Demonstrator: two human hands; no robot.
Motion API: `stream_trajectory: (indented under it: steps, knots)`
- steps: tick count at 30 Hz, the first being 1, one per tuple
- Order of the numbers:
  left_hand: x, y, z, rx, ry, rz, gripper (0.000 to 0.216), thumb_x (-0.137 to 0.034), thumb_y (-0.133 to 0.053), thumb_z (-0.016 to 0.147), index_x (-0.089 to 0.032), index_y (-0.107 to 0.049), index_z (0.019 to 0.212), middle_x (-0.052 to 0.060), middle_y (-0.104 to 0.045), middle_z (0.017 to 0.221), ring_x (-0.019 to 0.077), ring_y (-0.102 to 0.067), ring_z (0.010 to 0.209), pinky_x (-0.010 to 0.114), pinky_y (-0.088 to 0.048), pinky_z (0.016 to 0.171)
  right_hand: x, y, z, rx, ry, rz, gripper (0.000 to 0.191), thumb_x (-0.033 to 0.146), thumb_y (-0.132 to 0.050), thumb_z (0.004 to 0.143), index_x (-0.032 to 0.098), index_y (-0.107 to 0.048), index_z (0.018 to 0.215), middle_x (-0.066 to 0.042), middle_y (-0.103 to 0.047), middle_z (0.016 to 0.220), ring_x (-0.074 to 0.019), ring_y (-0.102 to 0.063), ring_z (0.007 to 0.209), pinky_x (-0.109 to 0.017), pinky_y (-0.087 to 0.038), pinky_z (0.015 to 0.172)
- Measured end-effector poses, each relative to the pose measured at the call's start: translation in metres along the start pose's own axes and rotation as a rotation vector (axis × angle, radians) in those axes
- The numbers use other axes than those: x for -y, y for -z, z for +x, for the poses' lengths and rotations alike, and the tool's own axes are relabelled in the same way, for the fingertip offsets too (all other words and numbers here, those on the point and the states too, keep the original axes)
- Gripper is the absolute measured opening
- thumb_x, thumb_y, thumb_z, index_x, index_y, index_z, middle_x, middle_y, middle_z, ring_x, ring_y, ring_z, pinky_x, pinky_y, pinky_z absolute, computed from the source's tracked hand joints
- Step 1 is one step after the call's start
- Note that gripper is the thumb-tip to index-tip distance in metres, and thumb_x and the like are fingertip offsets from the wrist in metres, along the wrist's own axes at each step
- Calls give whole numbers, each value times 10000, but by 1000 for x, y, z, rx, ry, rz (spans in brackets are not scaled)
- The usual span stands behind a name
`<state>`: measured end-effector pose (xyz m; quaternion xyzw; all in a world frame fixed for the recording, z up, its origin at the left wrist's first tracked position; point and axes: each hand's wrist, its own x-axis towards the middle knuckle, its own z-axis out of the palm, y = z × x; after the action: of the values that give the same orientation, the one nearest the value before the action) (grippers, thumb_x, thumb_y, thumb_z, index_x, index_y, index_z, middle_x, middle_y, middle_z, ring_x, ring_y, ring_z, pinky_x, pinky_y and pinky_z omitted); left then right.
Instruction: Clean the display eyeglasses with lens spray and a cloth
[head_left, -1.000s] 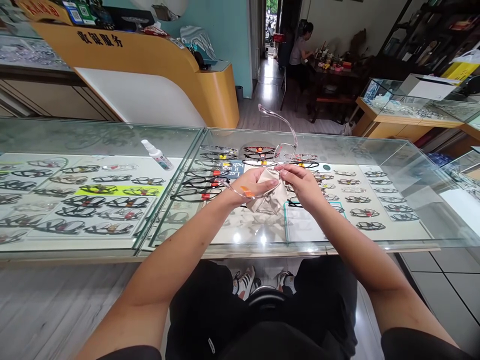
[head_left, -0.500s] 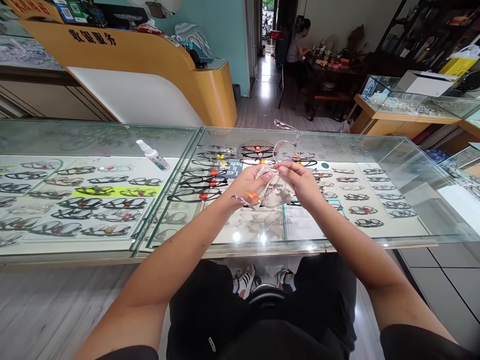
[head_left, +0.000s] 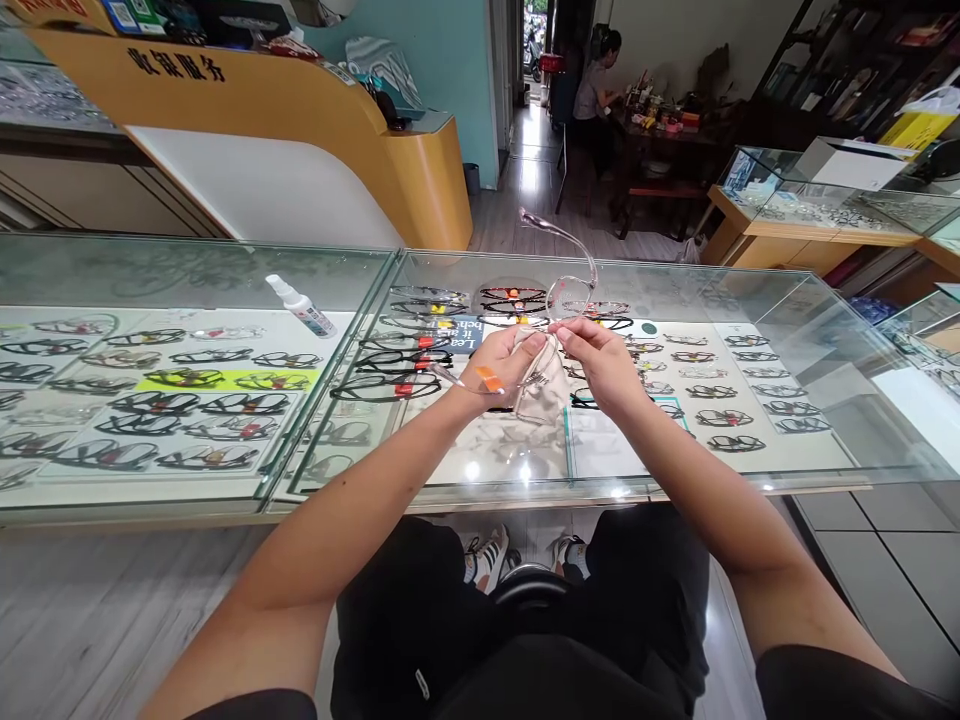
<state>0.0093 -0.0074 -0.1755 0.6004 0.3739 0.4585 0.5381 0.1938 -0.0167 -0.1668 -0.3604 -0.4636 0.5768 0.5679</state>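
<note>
Beige cloth (head_left: 547, 390), clear pinkish glasses (head_left: 593, 272), orange tag (head_left: 490, 379), white spray bottle (head_left: 301, 307), teal wall (head_left: 454, 70), black trousers (head_left: 405, 600)

There is one cloth (head_left: 541, 390), one held eyeglass frame (head_left: 595, 272), one spray bottle (head_left: 301, 306) and two striped shoes (head_left: 491, 560).

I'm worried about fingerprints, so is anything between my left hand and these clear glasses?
Yes: the beige cloth is bunched in your left hand, apparently between it and the glasses; how much it covers is hidden. Your right hand seems to pinch the frame, with nothing visible between.
</note>
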Motion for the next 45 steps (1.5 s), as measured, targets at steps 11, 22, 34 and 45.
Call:
stream_trajectory:
  steps: [11, 22, 34, 45]
  knots:
    - [-11, -3, -6, 33, 98, -138, 636, -560, -1020, 653, -165, -661, 999, -13, -652, 834, 134, -566, 723, 248, -441, 689, -2, -1, 0, 29, -71, 50, 432, 573, -1040, 620, 265, -811, 820, -1, -838, 1003, -167, -708, 927, -315, -560, 901]
    - [-2, -5, 0, -32, -78, -51, 667, -815, -815, 813, -176, -667, 939, 3, -628, 834, 138, -524, 731, 260, -435, 703, 3, -2, 1, -36, -14, 8, 479, 615, -1022, 596, 266, -774, 810, -5, -800, 974, -181, -664, 897, -330, -538, 862]
    - [-4, -5, 1, -76, 33, -53, 709, -791, -940, 642, -166, -665, 830, -23, -615, 717, 114, -506, 651, 249, -422, 643, -4, -2, 2, 15, 36, -92, 452, 649, -983, 656, 265, -791, 799, -8, -790, 942, -196, -659, 945, -353, -526, 938]
    - [-16, 23, 7, -173, 331, -431, 404, -348, -914, 798, -158, -752, 1116, 79, -801, 968, 231, -762, 809, 324, -610, 677, 31, 38, 12, -250, 379, -344, 305, 579, -839, 873, 279, -804, 914, -14, -713, 929, -176, -595, 867, -334, -490, 824]
